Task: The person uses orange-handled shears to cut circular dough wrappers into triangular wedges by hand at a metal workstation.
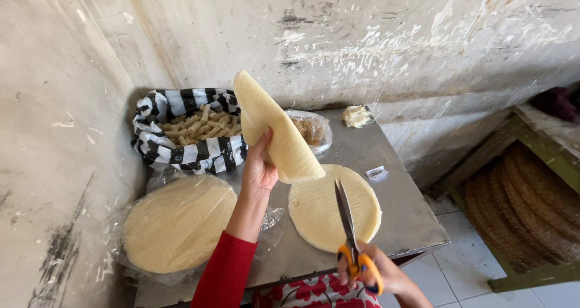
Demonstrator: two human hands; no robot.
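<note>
Nearest me, my right hand [380,275] has its grip closed on orange-handled scissors [350,235], blades over a round wrapper stack [320,211] on the counter [411,211]. My left hand [260,169] pinches a folded wrapper sheet [272,126] aloft. Beyond sits a striped bag of rolled sticks [193,132].

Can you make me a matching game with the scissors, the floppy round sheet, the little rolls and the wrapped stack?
Things:
1. scissors
2. folded dough sheet
3. rolled snacks
4. wrapped stack of sheets

Places:
A. in the black-and-white striped bag
B. held up by the left hand
C. on the metal table, under clear plastic
D. in the right hand, blades pointing up

Pairs: 1-D, 2-B, 3-A, 4-C
</note>
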